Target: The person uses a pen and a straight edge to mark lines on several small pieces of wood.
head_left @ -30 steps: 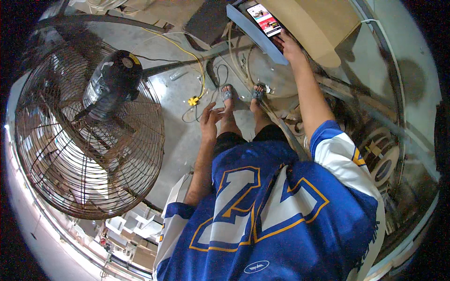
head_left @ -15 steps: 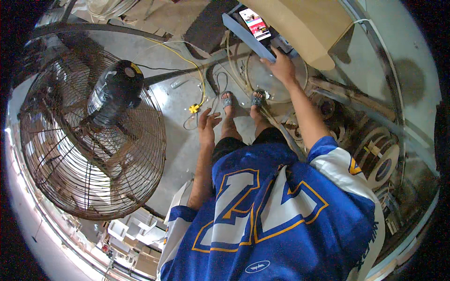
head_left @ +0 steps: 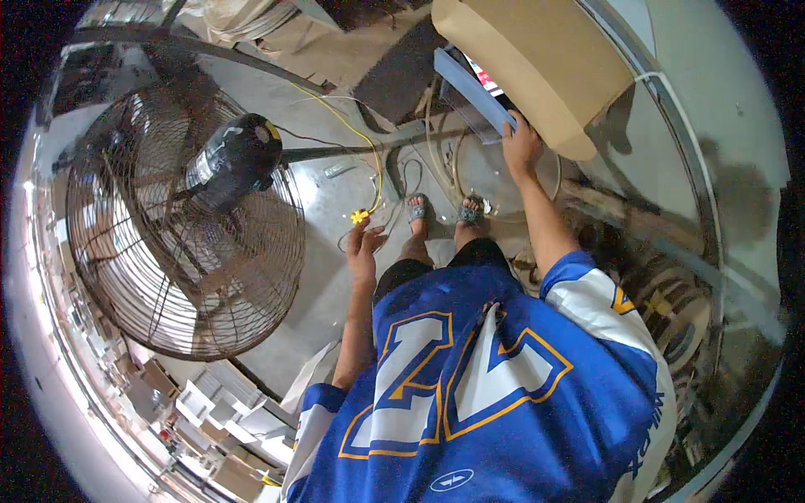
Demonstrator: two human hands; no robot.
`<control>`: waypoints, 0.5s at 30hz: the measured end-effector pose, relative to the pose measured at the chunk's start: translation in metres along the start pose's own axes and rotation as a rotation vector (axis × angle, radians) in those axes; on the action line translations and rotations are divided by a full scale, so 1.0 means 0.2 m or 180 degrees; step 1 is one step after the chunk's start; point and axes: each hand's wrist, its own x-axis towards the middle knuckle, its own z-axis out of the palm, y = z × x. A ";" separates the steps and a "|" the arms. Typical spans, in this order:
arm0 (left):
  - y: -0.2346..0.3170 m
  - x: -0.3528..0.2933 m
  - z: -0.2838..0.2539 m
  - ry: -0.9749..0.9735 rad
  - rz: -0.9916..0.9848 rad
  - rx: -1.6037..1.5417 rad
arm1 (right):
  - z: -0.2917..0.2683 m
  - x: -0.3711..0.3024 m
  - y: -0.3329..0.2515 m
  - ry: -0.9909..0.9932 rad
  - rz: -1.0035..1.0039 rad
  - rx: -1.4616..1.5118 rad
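My right hand (head_left: 523, 149) is stretched forward, fingers curled at the near end of a blue drawer-like panel (head_left: 475, 84). This panel sits beside a large tan cardboard-coloured cover (head_left: 537, 67). Between the two, part of a phone with a lit screen (head_left: 485, 77) shows; the cover hides the rest of it. My left hand (head_left: 364, 251) hangs in the air over the floor with its fingers apart, holding nothing. Just beyond its fingertips in the picture lies a yellow plug end (head_left: 360, 216) on a yellow cord (head_left: 375, 159).
A big black caged fan (head_left: 184, 226) stands close on my left. Cords and a hose (head_left: 436, 142) run over the floor near my sandalled feet. Spools or rings (head_left: 679, 310) lie at the right beside a metal frame. White boxes (head_left: 226, 402) stand at the lower left.
The cover now hides more of the phone. My view has shifted, and my right hand appears further down the picture, still at the blue panel. My left hand stays apart from things.
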 end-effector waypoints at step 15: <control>-0.20 -0.46 0.01 0.0412 0.0083 0.0038 | 0.11 0.03 0.13 0.0056 0.0294 0.0225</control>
